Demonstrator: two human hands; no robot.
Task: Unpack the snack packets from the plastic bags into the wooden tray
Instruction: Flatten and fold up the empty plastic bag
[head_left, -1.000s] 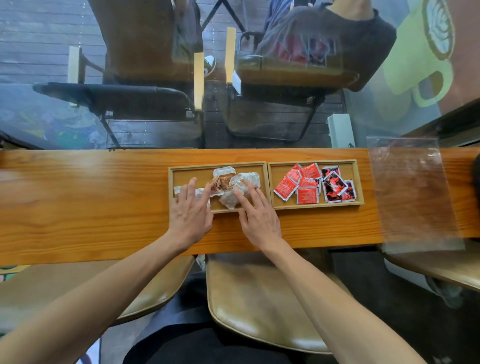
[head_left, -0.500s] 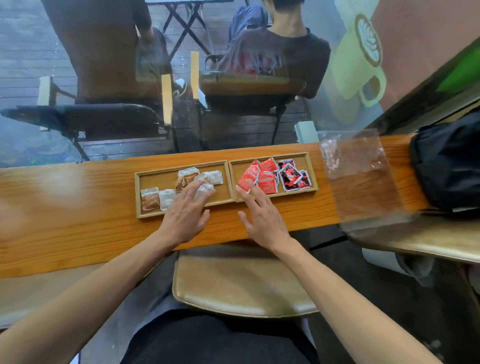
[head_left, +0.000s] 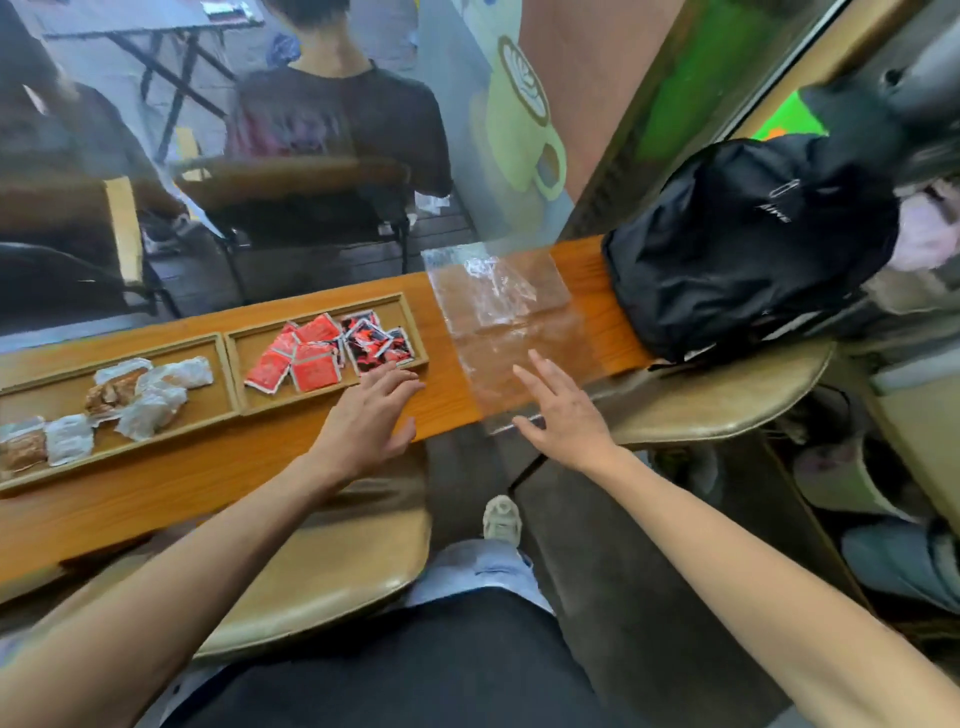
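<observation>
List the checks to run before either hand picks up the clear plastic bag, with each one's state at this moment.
1. Both hands free: ok. The left hand and right hand are open and hold nothing.
2. Bag within reach: ok. The clear plastic bag lies flat on the counter, at the right hand's fingertips.
3. Bag emptied: cannot tell; only creases and glare show.
4. Packets in the wooden tray: ok, both compartments hold some.
5. Room around the bag: ok. The black backpack sits beside it.
</observation>
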